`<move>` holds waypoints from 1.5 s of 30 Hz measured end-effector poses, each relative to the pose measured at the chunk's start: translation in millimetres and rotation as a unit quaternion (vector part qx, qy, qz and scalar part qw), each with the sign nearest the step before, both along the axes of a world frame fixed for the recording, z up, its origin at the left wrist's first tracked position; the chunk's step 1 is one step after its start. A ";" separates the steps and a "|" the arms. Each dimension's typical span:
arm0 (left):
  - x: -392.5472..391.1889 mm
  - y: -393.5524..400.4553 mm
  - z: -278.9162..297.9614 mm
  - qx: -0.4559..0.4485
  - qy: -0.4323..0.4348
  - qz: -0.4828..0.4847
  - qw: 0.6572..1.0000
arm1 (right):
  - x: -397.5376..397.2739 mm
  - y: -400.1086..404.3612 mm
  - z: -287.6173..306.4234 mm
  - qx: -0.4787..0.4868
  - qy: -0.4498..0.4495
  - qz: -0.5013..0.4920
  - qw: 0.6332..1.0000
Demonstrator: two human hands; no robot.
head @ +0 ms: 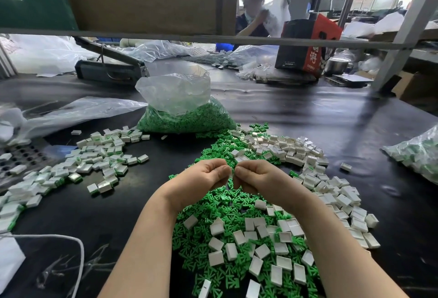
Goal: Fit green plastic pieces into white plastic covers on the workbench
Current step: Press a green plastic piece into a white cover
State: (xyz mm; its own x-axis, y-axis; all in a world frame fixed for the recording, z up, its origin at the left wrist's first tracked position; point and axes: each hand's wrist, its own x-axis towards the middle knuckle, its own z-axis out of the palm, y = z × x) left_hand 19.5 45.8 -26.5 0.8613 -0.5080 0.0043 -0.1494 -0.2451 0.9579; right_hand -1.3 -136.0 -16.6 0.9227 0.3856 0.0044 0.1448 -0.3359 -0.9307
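Left hand [201,177] and right hand [257,177] curled fingertip-to-fingertip, pinched item hidden, green pieces [213,205] beneath

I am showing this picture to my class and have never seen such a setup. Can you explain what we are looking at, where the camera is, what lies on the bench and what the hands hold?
There is no machine here. A camera worn on a person's head looks down at their left hand and right hand, which meet over a black workbench. Both have curled fingers pinching something small between them; it is too hidden to name. Below lies a pile of loose green pieces mixed with white covers. To the left is a heap of covers with green showing, seemingly finished. Behind stands a clear bag of green pieces.
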 end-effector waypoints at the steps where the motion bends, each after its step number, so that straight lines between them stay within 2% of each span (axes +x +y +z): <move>1: -0.3 -0.4 0.2 -0.002 0.000 0.001 1.000 | 0.2 0.0 -0.3 -0.002 -0.002 -0.005 1.000; 5: -1.2 -0.1 1.8 0.013 -0.007 0.000 1.000 | 0.2 0.4 -0.5 -0.018 0.006 -0.009 1.000; 14: -2.6 -3.8 6.2 0.008 -0.053 0.040 0.998 | 2.9 4.8 -1.0 0.060 0.034 -0.091 0.993; 21: 1.9 -2.3 1.5 -0.047 -0.018 0.088 0.995 | 3.5 4.4 -2.7 0.035 -0.015 -0.079 0.996; 28: 0.9 -0.8 2.3 -0.048 -0.010 0.061 0.997 | 6.1 3.0 -4.8 0.052 -0.069 -0.108 0.990; 45: -0.6 -4.5 4.6 -0.013 -0.030 0.037 0.999 | 6.2 2.2 -1.7 -0.089 -0.135 -0.084 0.983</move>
